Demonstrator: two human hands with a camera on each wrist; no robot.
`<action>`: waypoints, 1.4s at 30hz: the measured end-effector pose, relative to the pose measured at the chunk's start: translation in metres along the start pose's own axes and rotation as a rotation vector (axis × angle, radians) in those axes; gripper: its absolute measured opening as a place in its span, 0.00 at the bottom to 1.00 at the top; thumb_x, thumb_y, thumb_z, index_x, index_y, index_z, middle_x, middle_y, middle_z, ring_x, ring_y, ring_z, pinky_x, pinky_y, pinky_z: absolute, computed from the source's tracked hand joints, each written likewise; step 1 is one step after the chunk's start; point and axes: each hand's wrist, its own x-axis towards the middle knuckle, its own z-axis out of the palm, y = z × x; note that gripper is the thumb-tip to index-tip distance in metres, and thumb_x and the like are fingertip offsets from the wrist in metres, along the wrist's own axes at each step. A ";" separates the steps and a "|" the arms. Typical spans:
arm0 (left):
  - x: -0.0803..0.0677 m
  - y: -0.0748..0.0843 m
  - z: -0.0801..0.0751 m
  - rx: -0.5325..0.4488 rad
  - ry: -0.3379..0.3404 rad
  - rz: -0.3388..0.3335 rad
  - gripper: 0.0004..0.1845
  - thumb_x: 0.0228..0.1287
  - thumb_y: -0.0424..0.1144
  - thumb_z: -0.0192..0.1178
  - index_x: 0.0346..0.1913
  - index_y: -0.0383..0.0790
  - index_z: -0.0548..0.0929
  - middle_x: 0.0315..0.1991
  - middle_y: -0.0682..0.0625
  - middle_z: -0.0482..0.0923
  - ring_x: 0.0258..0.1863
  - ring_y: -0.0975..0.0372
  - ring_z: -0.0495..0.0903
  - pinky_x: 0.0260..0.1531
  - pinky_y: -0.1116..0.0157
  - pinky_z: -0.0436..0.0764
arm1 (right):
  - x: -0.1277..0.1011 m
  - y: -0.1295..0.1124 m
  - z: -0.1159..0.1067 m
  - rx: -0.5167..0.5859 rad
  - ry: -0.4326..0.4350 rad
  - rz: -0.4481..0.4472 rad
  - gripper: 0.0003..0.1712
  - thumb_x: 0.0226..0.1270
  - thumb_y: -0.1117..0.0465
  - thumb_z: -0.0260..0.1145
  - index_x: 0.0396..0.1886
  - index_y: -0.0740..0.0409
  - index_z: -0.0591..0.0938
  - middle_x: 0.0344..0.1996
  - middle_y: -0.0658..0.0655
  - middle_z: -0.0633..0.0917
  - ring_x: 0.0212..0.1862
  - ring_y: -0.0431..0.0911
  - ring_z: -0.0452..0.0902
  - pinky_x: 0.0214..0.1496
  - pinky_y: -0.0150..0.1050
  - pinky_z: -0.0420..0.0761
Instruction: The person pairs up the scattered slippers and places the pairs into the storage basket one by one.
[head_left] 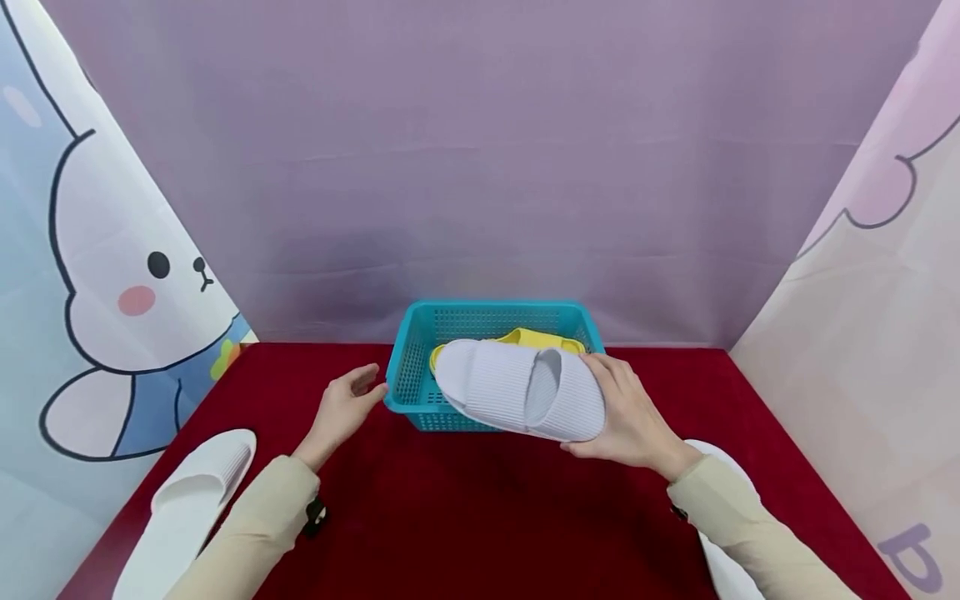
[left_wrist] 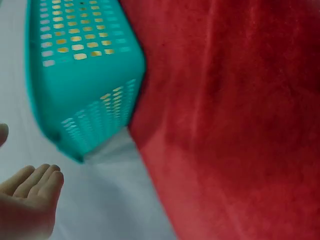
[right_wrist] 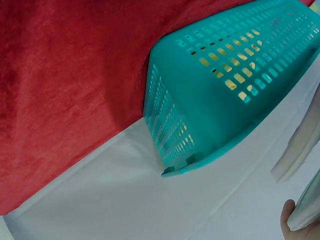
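While the right hand [head_left: 633,421] grips a pale lilac ribbed slipper [head_left: 520,389] by its heel end, thumb under and fingers curled over the far edge, the slipper hangs tilted over the front rim of a teal basket [head_left: 408,379]. Its toe end points left, strap facing the camera. Inside the basket, behind the held slipper, lies a yellow slipper [head_left: 536,339], mostly hidden.

Left hand [head_left: 345,408] sits just beside the basket's left front corner, fingers relaxed and straight, holding nothing; whether the fingertips touch the basket wall, cannot tell. Left wrist view shows those fingers [left_wrist: 35,182] loose, with the basket's corner [left_wrist: 85,80] close by.

Basket stands at the back of a red cloth [head_left: 480,517], against a purple backdrop [head_left: 480,167]. One white slipper [head_left: 187,500] lies at the near left of the cloth; another white slipper [head_left: 723,567] lies at the near right, partly under the right sleeve.
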 end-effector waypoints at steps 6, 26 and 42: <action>0.014 -0.015 0.009 -0.044 -0.048 -0.042 0.37 0.63 0.48 0.56 0.70 0.37 0.55 0.69 0.40 0.54 0.68 0.47 0.56 0.60 0.51 0.68 | 0.001 0.002 -0.003 0.050 -0.033 0.038 0.65 0.24 0.42 0.80 0.66 0.60 0.60 0.59 0.58 0.67 0.58 0.51 0.61 0.50 0.51 0.73; 0.021 -0.019 0.019 -0.076 -0.033 -0.006 0.32 0.65 0.43 0.54 0.69 0.38 0.58 0.67 0.40 0.61 0.66 0.47 0.61 0.57 0.51 0.71 | 0.046 0.035 -0.003 0.248 -0.202 0.265 0.60 0.33 0.41 0.77 0.68 0.47 0.57 0.60 0.53 0.66 0.56 0.48 0.62 0.45 0.51 0.77; 0.023 -0.024 0.021 -0.114 -0.021 -0.010 0.32 0.65 0.44 0.55 0.69 0.40 0.59 0.65 0.41 0.63 0.65 0.48 0.63 0.56 0.52 0.72 | 0.070 0.051 0.029 0.255 -0.395 0.353 0.58 0.38 0.34 0.72 0.69 0.44 0.55 0.59 0.52 0.66 0.54 0.48 0.64 0.47 0.49 0.77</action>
